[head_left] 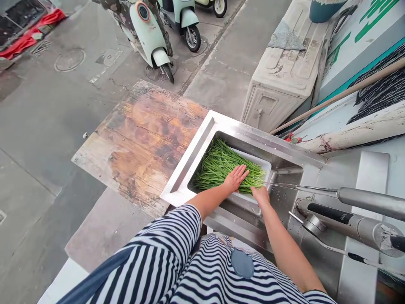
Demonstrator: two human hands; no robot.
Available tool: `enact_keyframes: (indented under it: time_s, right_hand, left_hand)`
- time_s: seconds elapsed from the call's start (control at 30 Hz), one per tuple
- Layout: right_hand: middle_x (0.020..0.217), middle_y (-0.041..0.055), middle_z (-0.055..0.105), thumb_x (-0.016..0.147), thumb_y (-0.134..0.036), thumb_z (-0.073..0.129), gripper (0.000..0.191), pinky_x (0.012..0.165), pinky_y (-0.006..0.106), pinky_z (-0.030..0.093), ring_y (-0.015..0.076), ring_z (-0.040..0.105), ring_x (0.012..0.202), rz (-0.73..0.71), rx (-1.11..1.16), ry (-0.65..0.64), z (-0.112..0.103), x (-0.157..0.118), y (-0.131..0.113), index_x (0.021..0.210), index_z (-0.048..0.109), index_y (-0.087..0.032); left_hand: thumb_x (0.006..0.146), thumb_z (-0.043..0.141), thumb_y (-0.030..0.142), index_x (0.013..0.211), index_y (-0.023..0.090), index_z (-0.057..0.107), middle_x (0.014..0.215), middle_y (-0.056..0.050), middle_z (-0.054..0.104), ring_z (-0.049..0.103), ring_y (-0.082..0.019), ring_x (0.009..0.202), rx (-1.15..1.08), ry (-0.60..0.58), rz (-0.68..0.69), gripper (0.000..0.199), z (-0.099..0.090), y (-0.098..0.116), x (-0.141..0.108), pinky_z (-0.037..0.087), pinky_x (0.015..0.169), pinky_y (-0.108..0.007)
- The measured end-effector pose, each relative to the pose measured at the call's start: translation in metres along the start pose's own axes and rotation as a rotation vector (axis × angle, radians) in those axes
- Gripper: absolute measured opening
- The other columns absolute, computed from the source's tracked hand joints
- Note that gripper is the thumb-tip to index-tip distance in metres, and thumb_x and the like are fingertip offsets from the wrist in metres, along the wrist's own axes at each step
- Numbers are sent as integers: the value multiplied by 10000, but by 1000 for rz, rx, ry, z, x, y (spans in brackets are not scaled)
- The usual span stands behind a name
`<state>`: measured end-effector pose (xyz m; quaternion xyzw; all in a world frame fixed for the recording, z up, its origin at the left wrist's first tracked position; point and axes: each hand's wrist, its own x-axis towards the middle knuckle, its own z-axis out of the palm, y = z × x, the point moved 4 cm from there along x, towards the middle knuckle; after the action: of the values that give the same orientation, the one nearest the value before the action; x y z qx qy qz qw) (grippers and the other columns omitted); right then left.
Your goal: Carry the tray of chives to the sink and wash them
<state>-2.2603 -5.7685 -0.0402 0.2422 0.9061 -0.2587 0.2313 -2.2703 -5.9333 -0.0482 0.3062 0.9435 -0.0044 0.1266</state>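
A bundle of green chives [221, 162] is seen lying in a white tray [257, 158] set inside a stainless steel sink [190, 162]. The left hand [236, 178] is laid flat on the chives, fingers spread, gripping nothing. The right hand [261, 194] is pressed against the bundle's near end; its grip cannot be told. A tap [363, 198] is reached over the sink, beside a worn wooden tabletop [139, 139].

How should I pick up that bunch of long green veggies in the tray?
Probably grab the green stalks across the bundle's middle, coming down from above. They lie flat, all running lengthwise in the white tray inside the sink, so walls block the sides. The left hand already rests on top; the right hand touches the near end.
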Motion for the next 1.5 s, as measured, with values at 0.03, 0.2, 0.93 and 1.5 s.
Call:
enact_keyframes:
  time_s: [0.03, 0.2, 0.93, 1.5]
  right_hand:
    - [1266, 183, 607, 896, -371, 598, 408, 1021, 503, 442, 312, 555, 1210, -39, -28, 14, -6, 6, -5, 1216, 620, -118]
    - [1461, 166, 493, 919, -245, 414, 488, 1144, 410, 319, 271, 394, 1385, -312, -73, 61, -15, 43, -39, 1375, 519, -104]
    - [821, 72, 700, 819, -356, 695, 195, 947, 437, 462, 260, 615, 983, -186, -124, 28, -1, 62, -35, 796, 733, -166]
    - [1007, 51, 699, 930, -371, 614, 233, 938, 415, 501, 184, 644, 975, -210, -101, 16, -12, 54, -38, 972, 688, -154]
  left_hand:
    - [693, 786, 457, 1577, 76, 108, 1641, -208, 29, 60, -352, 1536, 3, -8, 7, 1178, 3, -5, 0, 88, 1270, -516]
    - [852, 640, 337, 1572, 135, 193, 1640, -190, 115, 145, -336, 1528, -15, 18, 68, 871, 16, -13, -9, 152, 1251, -547]
    - [963, 384, 175, 1545, 146, 285, 1599, -173, 293, 281, -286, 1492, -67, 62, 166, 591, 19, -6, -24, 219, 1225, -551]
    - [919, 427, 156, 1536, 144, 317, 1607, -169, 274, 265, -299, 1498, -90, 52, 129, 627, 25, -5, -21, 210, 1230, -547]
